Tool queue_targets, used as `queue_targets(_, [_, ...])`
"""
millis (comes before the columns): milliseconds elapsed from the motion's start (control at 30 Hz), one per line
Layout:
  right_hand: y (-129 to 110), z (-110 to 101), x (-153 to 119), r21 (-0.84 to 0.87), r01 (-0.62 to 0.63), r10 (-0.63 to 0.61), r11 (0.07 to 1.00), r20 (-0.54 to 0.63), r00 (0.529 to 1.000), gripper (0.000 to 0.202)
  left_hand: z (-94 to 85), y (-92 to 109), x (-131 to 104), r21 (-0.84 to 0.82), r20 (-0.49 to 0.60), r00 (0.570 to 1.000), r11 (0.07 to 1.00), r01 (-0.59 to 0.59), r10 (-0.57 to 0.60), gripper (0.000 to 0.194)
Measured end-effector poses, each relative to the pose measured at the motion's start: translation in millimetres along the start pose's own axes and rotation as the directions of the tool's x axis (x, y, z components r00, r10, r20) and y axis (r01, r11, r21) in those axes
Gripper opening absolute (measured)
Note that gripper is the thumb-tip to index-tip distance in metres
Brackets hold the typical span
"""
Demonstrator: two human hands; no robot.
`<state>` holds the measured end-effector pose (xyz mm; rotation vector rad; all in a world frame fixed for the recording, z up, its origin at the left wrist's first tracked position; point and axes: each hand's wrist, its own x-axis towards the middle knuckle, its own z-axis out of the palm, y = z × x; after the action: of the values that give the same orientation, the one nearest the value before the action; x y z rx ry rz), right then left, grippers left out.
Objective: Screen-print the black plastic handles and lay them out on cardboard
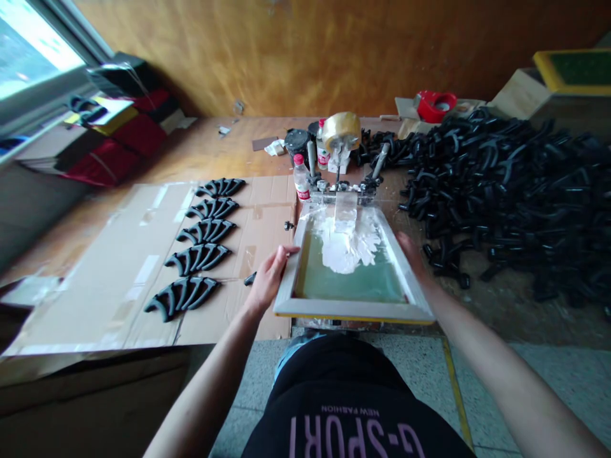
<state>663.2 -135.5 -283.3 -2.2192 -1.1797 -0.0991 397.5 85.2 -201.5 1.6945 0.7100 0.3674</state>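
A screen printing frame (356, 310) with a pale metal border and green mesh sits in front of me. White ink (351, 251) is spread over the upper half of the mesh, under a clear squeegee block (345, 213). My left hand (271, 275) grips the frame's left side, its thumb at the edge. On the right side, my right hand (416, 257) holds the frame, its fingers partly hidden behind the border. A small black piece (249, 278) shows just left of my left hand; whether it touches the hand I cannot tell.
Curved black plastic parts (184, 296) lie in several fanned rows on cardboard (119, 273) at left. A big heap of black parts (515, 191) covers the right side. Behind the frame stand a red-capped bottle (301, 178), a tape roll (341, 130) and a red tape dispenser (435, 106).
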Motion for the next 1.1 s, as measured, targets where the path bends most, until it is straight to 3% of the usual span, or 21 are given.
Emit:
queue_targets(67, [-2.0,-6.4,24.0,-0.019,-0.062,0.06,0.998,-0.116,0.991,0.035,7.2,-35.4,-9.0,0.018,0.025,0.993,0.993,0.119,-0.12,0.062])
queue_targets(133, [-21.2,-2.5,47.9,-0.037,-0.034,0.028,0.999,-0.141,0.99,0.042,15.4,-62.4,-9.0,0.046,0.011,0.984,0.983,0.179,-0.18,0.07])
queue_targets(200, [-49.3,8.6,62.4,-0.045,0.062,-0.063,0.997,-0.027,0.998,0.051,21.1,-79.5,-3.8,0.1,-0.017,0.979,0.974,0.205,-0.205,0.071])
queue_targets(267, [-74.0,20.0,61.0,-0.056,0.136,-0.125,0.989,0.169,0.978,0.034,23.0,-88.7,1.8,0.147,-0.036,0.975,0.964,0.222,-0.219,0.068])
queue_targets(333, [-87.9,24.9,44.6,-0.076,0.228,-0.192,0.971,0.328,0.925,0.014,22.0,-93.6,5.1,0.163,-0.034,0.973,0.96,0.229,-0.226,0.066])
queue_targets(467, [-88.3,12.0,7.6,-0.015,0.514,-0.444,0.858,0.485,0.753,0.019,19.7,-98.4,5.1,0.143,-0.018,0.972,0.962,0.232,-0.232,0.067])
queue_targets(533, [-85.5,4.9,2.9,0.05,0.556,-0.497,0.829,0.519,0.695,0.015,19.8,-98.7,4.1,0.126,-0.017,0.971,0.963,0.238,-0.238,0.067])
queue_targets(567, [-84.8,3.6,3.0,0.054,0.543,-0.49,0.838,0.511,0.706,0.012,20.1,-98.2,3.7,0.117,-0.016,0.971,0.964,0.24,-0.24,0.066])
queue_targets(667, [-84.2,9.2,-0.3,-0.015,0.489,-0.441,0.872,0.407,0.8,0.016,20.8,-95.5,2.9,0.084,-0.003,0.97,0.966,0.243,-0.244,0.066])
queue_targets(733, [-83.5,14.9,-9.3,-0.023,0.513,-0.472,0.858,0.362,0.804,0.023,21.3,-94.1,2.6,0.062,0.003,0.969,0.967,0.248,-0.248,0.066])
queue_targets(800, [-83.2,17.2,-16.5,0.034,0.536,-0.508,0.843,0.374,0.776,0.021,21.8,-93.0,2.6,0.048,0.008,0.966,0.966,0.256,-0.257,0.067])
queue_targets(867, [-85.2,15.9,-11.8,0.086,0.481,-0.476,0.873,0.365,0.8,0.013,21.4,-90.6,2.4,0.045,0.019,0.964,0.963,0.264,-0.265,0.067])
queue_targets(933, [-89.1,13.3,8.9,0.108,0.373,-0.388,0.922,0.302,0.871,0.015,18.8,-84.0,1.3,0.052,0.034,0.961,0.961,0.271,-0.273,0.072])
queue_targets(1000, [-89.7,8.9,40.8,0.106,0.268,-0.285,0.958,0.214,0.934,0.034,13.8,-70.3,-1.3,0.063,0.033,0.963,0.963,0.264,-0.266,0.078])
queue_targets(1100, [-70.3,-7.1,86.1,0.056,0.128,-0.132,0.99,0.085,0.988,0.055,5.6,-35.8,-6.0,0.047,0.015,0.977,0.976,0.214,-0.215,0.072])
